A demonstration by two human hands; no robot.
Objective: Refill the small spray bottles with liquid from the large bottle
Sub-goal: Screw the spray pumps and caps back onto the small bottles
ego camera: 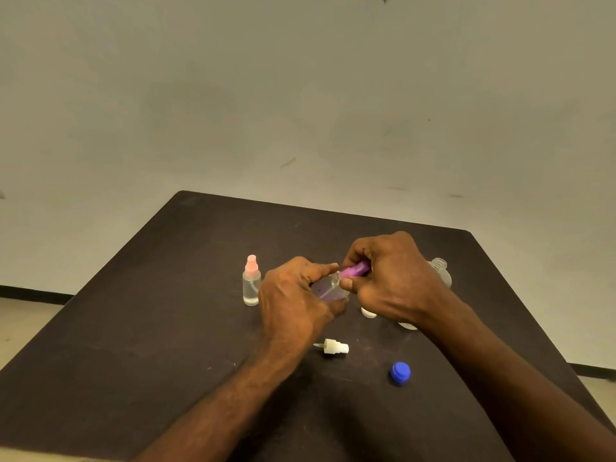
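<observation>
Behind the dark table (166,328) I see a plain pale wall that fills the upper half of the frame. Near the middle of the frame the left hand (293,305) grips a small clear spray bottle (328,288), tilted, with its fingers curled round the body. The right hand (393,281) pinches the purple spray head (355,271) of this bottle between thumb and fingers, so both hands are clamped on the same bottle. I cannot tell if the head is fully screwed on. To the left of the hands, a second small spray bottle with a pink head (251,281) stands upright on the table, apart from the left hand. Behind the right wrist, at the right of the centre, I see the open neck of the large clear bottle (440,270); most of it is hidden. Below the hands a white spray head (335,348) lies on its side on the table, and a blue cap (400,373) sits lower right of it. Two pale round things show under the right hand, but I cannot say what they are.
</observation>
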